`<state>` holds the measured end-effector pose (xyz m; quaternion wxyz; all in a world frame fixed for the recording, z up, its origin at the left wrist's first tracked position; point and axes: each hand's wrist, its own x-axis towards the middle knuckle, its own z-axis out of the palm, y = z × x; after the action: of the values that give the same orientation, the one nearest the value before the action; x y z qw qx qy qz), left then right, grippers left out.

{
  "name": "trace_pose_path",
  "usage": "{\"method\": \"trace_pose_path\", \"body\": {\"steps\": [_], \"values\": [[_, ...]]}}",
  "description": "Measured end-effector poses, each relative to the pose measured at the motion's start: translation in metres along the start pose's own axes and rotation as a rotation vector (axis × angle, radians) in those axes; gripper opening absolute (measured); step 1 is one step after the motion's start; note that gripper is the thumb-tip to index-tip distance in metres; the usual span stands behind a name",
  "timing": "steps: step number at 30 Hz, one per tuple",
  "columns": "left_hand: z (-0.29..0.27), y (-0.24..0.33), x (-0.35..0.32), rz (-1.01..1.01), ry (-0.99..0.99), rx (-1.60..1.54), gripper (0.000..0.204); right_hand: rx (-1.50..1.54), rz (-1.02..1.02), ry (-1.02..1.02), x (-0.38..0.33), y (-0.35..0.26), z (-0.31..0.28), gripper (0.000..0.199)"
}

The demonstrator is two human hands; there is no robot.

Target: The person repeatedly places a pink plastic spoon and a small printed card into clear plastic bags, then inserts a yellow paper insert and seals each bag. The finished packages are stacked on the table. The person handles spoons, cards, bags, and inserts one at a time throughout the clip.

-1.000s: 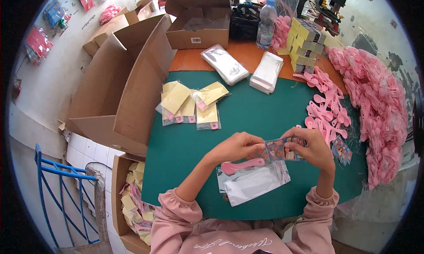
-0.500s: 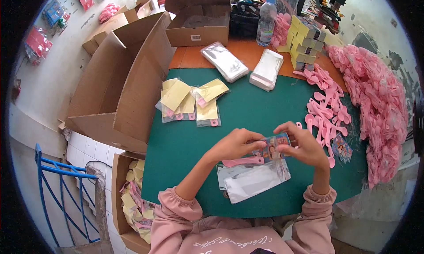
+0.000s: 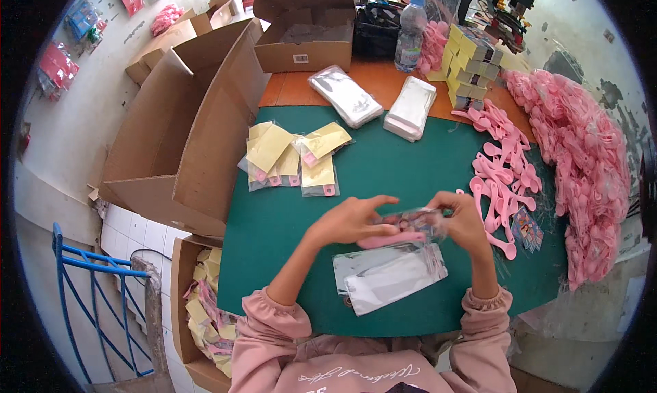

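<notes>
A pink plastic spoon (image 3: 391,240) lies along the thumb of my left hand (image 3: 345,222), which grips it with the index finger stretched out above. Just beyond the spoon is a colourful printed card (image 3: 416,222), smeared by motion, with shiny clear film at its right end. The fingers of my right hand (image 3: 467,218) are pinched on that right end. Below both hands, clear plastic bags (image 3: 393,283) with a white area lie on the green mat (image 3: 287,256).
Filled bags with yellow cards (image 3: 294,153) lie left. Bag stacks (image 3: 345,95) sit at the back. Loose pink spoons (image 3: 503,181), a printed card (image 3: 527,230) and a large spoon heap (image 3: 582,174) are right. A water bottle (image 3: 410,34), card stacks (image 3: 472,61) and cardboard boxes (image 3: 219,119) stand around.
The spoon has come up toward the card and now sits against it. My left index finger has straightened. The card has tilted and blurred, and my right hand has shifted slightly.
</notes>
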<state>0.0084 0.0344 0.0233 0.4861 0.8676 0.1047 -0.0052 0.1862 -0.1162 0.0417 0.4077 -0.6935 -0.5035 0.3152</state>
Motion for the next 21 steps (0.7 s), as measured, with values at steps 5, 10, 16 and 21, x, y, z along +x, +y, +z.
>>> {"method": "trace_pose_path", "body": {"steps": [5, 10, 16, 21], "values": [[-0.006, -0.039, -0.003, 0.014, -0.037, -0.561, 0.049, 0.422, 0.185, 0.005, 0.005, 0.006, 0.001, 0.014], [-0.004, -0.037, -0.005, -0.056, 0.020, -0.652, 0.047, 0.338, 0.206, -0.056, 0.006, 0.014, -0.002, 0.014], [0.031, -0.030, 0.004, -0.075, 0.545, -0.567, 0.049, 0.123, -0.035, 0.276, 0.014, 0.004, 0.006, 0.017], [0.039, -0.021, -0.007, -0.183, 0.221, -1.146, 0.050, -0.255, -0.328, -0.010, 0.008, -0.009, 0.026, 0.031]]}}
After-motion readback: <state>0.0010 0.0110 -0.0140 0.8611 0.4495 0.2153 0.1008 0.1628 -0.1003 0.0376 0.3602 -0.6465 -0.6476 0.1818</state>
